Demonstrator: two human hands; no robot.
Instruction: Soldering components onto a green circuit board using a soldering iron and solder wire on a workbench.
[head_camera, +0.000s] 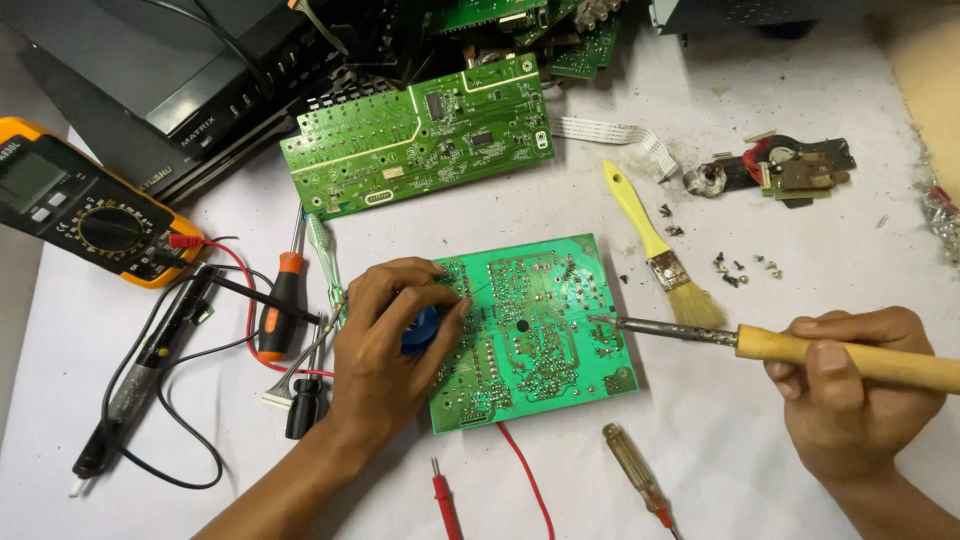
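A green circuit board, solder side up and dotted with silver joints, lies tilted near the middle of the white surface. The left hand rests on the board's left edge, fingers curled around a blue solder spool. The right hand grips a wooden-handled soldering iron, its tip touching the board's right side, with a yellow-handled brush just beyond.

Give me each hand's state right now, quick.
Left hand: closed on a blue solder spool, feeding wire onto the green circuit board.
Right hand: closed around the soldering iron.
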